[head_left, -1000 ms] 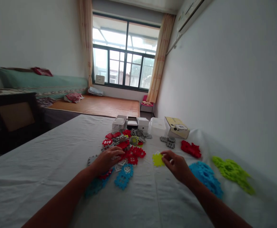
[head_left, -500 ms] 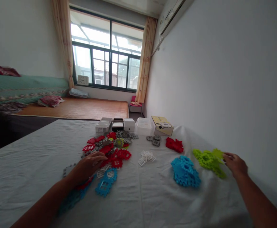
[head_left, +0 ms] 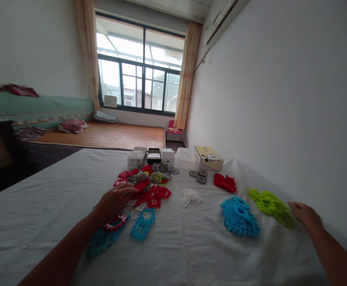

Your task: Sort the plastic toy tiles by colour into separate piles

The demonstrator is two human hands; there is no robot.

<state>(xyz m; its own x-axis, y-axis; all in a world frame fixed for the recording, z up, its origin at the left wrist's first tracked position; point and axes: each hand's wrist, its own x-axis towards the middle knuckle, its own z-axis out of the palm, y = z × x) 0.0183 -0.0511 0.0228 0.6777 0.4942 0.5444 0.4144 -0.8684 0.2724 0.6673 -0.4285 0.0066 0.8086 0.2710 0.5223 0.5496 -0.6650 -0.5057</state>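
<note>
My left hand (head_left: 116,198) reaches into a mixed pile of notched plastic building pieces, its bent fingers close together at the red pieces (head_left: 152,194); what lies under the fingertips is hidden. Beneath its wrist are a red-and-white frame piece (head_left: 115,223) and several blue pieces (head_left: 100,242). A blue window-like piece (head_left: 143,224) lies in front of the pile. On the far right, my right hand (head_left: 307,216) is at the edge of a heap of lime-green pieces (head_left: 270,206). Its fingers are curled and blurred, mostly out of sight.
Sorted heaps of blue (head_left: 239,217), red (head_left: 224,182), grey (head_left: 199,176) and white pieces (head_left: 190,197) lie on the white cloth (head_left: 173,254). Behind them stand small boxes (head_left: 167,156), a clear plastic tub (head_left: 185,159) and a yellow box (head_left: 209,158). A wall rises at right.
The lime-green piece at my right fingertips has come down onto the green heap. My left hand stays at the red pieces. The view has shifted slightly left.
</note>
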